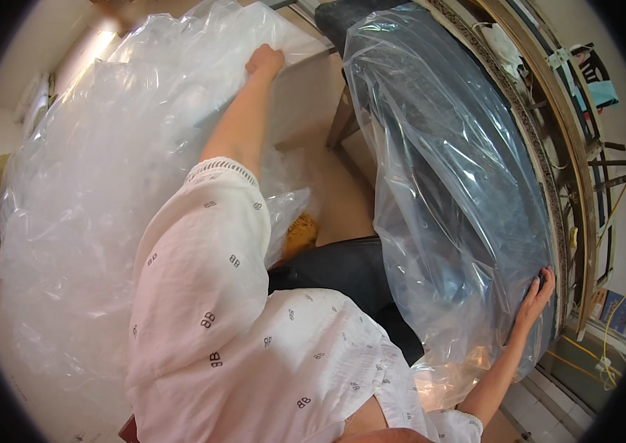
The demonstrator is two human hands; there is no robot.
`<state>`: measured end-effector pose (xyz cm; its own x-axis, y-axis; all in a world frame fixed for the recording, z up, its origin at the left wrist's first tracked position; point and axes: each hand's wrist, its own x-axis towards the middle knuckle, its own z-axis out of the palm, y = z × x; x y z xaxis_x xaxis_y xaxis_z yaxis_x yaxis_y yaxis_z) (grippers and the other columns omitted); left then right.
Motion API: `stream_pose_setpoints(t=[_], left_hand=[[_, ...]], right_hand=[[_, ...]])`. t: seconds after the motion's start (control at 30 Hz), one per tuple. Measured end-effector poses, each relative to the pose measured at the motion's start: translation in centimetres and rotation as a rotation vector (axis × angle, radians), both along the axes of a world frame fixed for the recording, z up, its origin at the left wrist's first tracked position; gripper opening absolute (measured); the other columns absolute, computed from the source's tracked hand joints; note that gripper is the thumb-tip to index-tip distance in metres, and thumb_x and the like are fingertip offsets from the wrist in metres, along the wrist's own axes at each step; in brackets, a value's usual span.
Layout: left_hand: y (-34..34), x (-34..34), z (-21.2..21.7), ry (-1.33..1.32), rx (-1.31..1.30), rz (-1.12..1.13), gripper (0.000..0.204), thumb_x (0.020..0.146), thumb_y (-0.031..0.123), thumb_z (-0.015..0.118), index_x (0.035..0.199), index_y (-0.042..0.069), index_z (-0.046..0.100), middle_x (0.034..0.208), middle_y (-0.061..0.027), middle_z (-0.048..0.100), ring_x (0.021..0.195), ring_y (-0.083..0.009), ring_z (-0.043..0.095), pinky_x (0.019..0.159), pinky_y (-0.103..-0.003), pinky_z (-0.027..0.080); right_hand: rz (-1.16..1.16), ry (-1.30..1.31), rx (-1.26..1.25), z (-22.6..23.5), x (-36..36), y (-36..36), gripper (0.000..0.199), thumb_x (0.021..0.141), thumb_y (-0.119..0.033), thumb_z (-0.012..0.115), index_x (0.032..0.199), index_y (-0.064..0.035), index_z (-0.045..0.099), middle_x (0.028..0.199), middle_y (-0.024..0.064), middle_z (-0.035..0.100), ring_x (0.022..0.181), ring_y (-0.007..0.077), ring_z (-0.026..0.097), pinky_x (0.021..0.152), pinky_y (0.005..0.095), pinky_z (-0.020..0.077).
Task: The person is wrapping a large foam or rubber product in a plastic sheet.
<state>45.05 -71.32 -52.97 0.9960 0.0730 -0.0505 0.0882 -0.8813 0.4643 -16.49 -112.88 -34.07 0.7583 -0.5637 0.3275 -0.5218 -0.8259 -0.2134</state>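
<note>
My left hand [264,60] reaches far forward and grips the top edge of a big sheet of clear plastic wrap [98,192] that billows over the left half of the view, beside a white board [305,88]. My right hand [536,297] presses flat, fingers spread, against the lower edge of a large dark panel [460,184] covered in clear plastic film. This panel leans on its side along the right. My white patterned sleeve [209,295] hides much of the middle.
An ornate gilded frame [549,125] curves behind the dark panel. A wooden table leg [342,118] stands on the tan floor [335,199]. Yellow cables [586,362] and blue items [619,314] lie at the lower right. A yellowish object [299,235] sits on the floor near my knee.
</note>
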Motion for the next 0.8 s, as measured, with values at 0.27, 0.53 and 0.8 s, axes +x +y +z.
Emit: stream_pose_setpoints(t=[0.27, 0.53, 0.8], left_hand=[[8.1, -1.4, -0.4, 0.088, -1.053, 0.076, 0.017, 0.084, 0.014, 0.049, 0.092, 0.004, 0.059, 0.087, -0.0112, 0.063, 0.078, -0.0198, 0.062, 0.070, -0.033, 0.051], [13.3, -9.1, 5.5, 0.148, -1.958, -0.401, 0.015, 0.090, 0.020, 0.047, 0.079, 0.010, 0.051, 0.066, 0.0014, 0.046, 0.055, -0.0083, 0.041, 0.046, -0.022, 0.028], [10.1, -31.0, 20.7, 0.159, -1.255, -0.659, 0.013, 0.084, 0.015, 0.059, 0.083, 0.014, 0.046, 0.075, 0.0073, 0.043, 0.065, -0.0009, 0.041, 0.055, -0.016, 0.033]], right_hand=[[0.021, 0.012, -0.073, 0.3, 0.0, -2.0, 0.028, 0.092, -0.014, 0.043, 0.116, 0.0007, 0.048, 0.122, 0.0139, 0.047, 0.114, 0.0266, 0.044, 0.098, 0.0345, 0.0306], [0.342, -0.303, 0.479, 8.7, 15.1, 10.5, 0.025, 0.094, -0.014, 0.042, 0.113, -0.0025, 0.053, 0.112, 0.0070, 0.055, 0.103, 0.0179, 0.053, 0.090, 0.0295, 0.0397], [0.900, -0.247, 1.499, 8.4, 29.8, 29.8, 0.032, 0.091, -0.019, 0.046, 0.115, 0.0003, 0.051, 0.113, 0.0082, 0.055, 0.101, 0.0166, 0.054, 0.089, 0.0276, 0.0409]])
